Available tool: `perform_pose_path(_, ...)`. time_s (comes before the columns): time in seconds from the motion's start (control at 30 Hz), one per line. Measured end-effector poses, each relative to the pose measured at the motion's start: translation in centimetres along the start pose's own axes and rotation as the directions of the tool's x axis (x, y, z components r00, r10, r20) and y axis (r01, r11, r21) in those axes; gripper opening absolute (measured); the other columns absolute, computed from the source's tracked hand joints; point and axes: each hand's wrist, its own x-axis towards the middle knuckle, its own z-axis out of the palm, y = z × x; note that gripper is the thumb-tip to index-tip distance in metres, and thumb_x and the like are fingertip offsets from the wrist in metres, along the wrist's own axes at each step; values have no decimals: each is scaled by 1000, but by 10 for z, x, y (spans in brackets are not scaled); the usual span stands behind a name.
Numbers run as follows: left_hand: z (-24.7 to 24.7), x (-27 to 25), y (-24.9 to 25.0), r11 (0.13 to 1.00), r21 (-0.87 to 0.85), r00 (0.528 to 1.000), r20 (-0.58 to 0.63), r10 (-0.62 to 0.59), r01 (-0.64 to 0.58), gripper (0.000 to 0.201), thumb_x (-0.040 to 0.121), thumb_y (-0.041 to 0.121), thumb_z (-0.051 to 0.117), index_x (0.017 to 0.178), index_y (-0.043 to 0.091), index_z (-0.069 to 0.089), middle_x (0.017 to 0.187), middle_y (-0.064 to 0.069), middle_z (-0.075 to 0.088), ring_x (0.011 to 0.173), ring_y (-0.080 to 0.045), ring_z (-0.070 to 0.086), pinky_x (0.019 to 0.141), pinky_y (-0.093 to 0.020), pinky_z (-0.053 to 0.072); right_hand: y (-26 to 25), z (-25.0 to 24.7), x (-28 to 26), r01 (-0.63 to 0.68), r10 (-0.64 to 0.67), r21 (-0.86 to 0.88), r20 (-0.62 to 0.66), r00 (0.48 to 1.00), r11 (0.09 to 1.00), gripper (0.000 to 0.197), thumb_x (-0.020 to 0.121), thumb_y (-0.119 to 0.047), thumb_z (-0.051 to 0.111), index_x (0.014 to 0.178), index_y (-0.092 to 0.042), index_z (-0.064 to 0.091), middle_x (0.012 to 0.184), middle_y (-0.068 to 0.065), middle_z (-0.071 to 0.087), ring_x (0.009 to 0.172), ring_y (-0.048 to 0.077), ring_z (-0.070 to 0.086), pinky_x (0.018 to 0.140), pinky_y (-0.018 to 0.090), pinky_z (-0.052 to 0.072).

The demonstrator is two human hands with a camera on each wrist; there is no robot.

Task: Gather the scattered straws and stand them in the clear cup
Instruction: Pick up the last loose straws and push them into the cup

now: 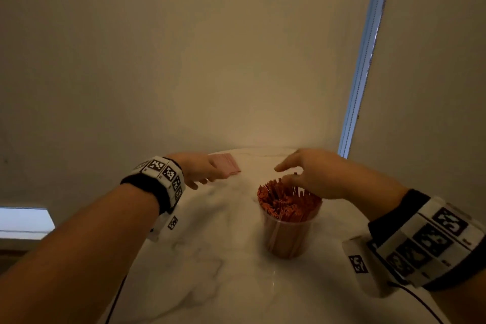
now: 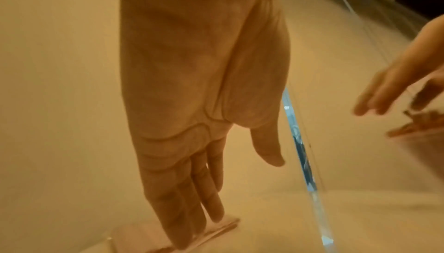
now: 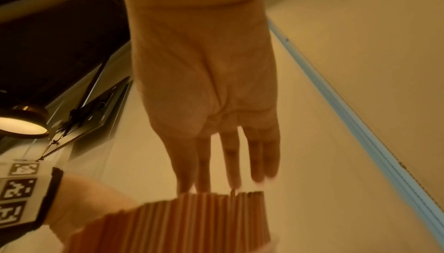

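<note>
Orange straws upright in cup | both hands released, fingers straight

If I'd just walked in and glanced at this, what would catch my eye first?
Probably the clear cup near the middle of the white marble table, packed tight with upright orange straws. The right hand hovers just over their tips, fingers straight. Farther back, the left hand reaches with straight fingers onto a flat pinkish stack near the table's far edge; what it is, I cannot tell.
</note>
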Motion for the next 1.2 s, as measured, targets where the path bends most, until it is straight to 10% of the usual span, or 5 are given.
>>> perform_pose_path(0.13, -2, 33, 2, 941, 338, 995, -95, 28, 6, 53, 80, 66, 61, 112, 24, 68, 103, 6, 68, 111, -29, 66, 92, -30, 50, 17, 3, 9, 12, -18, 83, 72, 997, 997, 21, 93, -29, 68, 112, -36, 72, 102, -13, 70, 93, 6, 64, 73, 19, 50)
perform_pose_path(0.37, 7, 91, 3, 829, 557, 996, -92, 8, 45, 61, 98, 41, 64, 150, 15, 45, 149, -7, 52, 134, -26, 50, 104, -26, 36, 35, 11, 20, 66, -66, 204, -10, 998, 977, 8, 93, -34, 67, 93, -41, 72, 80, -20, 69, 76, -2, 65, 60, 9, 43)
perform_pose_path(0.47, 14, 102, -2, 785, 615, 990, -142, 15, 77, 78, 86, 46, 78, 149, 13, 46, 147, -8, 55, 133, -28, 53, 109, -34, 42, 39, 12, 25, 62, -67, 219, 19, 998, 974, 10, 95, -37, 63, 97, -37, 73, 81, -19, 71, 77, -3, 66, 64, 11, 48)
perform_pose_path(0.87, 69, 1, 4, 506, 862, 965, -135, 226, 2, 32, 99, 22, 54, 126, 9, 65, 127, -13, 67, 115, -32, 65, 93, -38, 53, 8, 5, -8, 8, 22, 142, -210, 977, 990, 24, 99, -38, 55, 105, -25, 74, 94, -5, 72, 79, 10, 64, 75, 31, 54)
perform_pose_path(1.2, 45, -106, -6, 865, 491, 847, -411, 336, -105, 21, 103, 28, 44, 94, 18, 59, 90, -4, 64, 80, -24, 58, 67, -33, 39, -59, 23, -53, 104, -81, 113, -192, 978, 988, 20, 95, -37, 60, 105, -24, 72, 96, -5, 70, 86, 13, 63, 68, 24, 49)
